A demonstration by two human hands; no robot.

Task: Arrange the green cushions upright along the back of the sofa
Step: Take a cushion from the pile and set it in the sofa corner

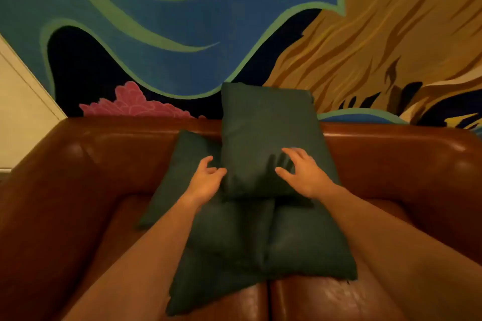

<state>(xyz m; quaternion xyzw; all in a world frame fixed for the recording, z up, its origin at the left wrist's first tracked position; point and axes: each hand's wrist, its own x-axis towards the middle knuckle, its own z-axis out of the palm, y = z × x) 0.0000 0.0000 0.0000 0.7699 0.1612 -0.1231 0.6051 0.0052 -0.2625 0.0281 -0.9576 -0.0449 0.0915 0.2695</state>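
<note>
Several dark green cushions lie piled on a brown leather sofa. One green cushion leans upright against the sofa back at the centre. A second cushion leans tilted to its left. Two more cushions lie flat on the seat in front. My left hand hovers at the upright cushion's lower left edge, fingers curled and apart. My right hand is spread over the cushion's lower front, fingers apart, holding nothing.
The sofa's rounded left arm and right arm enclose the seat. A painted wall mural rises right behind the sofa back. Bare leather seat shows at the front.
</note>
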